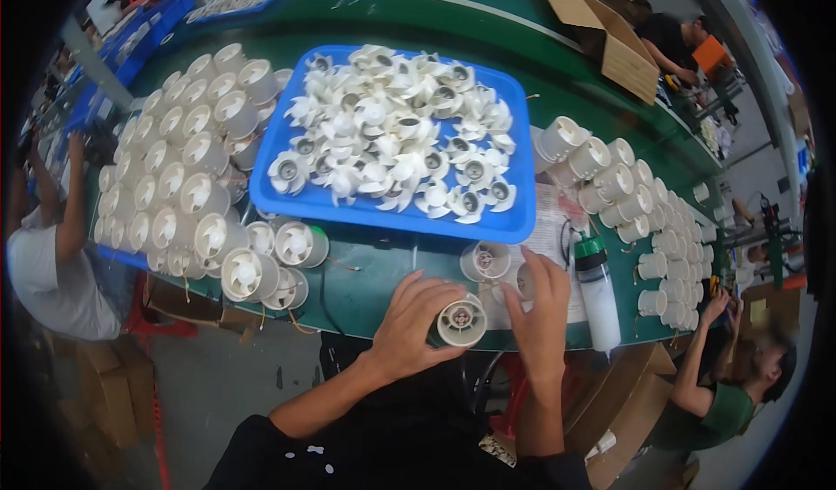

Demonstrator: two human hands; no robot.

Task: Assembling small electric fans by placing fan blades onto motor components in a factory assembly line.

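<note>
My left hand (416,323) is wrapped round a white cylindrical fan housing (461,323), its open end facing up and showing a spoked centre. At my right hand (544,312), thumb and fingers curl about a pale round part (523,282); its kind is mostly hidden by the fingers. Just beyond my hands, another white fan housing (485,261) stands on the table. A blue tray (392,218) farther back holds many loose white fan impellers (374,120). Right of my right hand lies a clear tube with a green cap (596,294) and whitish contents.
White housings with fitted impellers (178,159) crowd the left side of the green table (374,294). More housings (662,220) stand in rows at right. A printed sheet (553,220) lies under my working spot. Open cardboard boxes (601,33) and co-workers are around.
</note>
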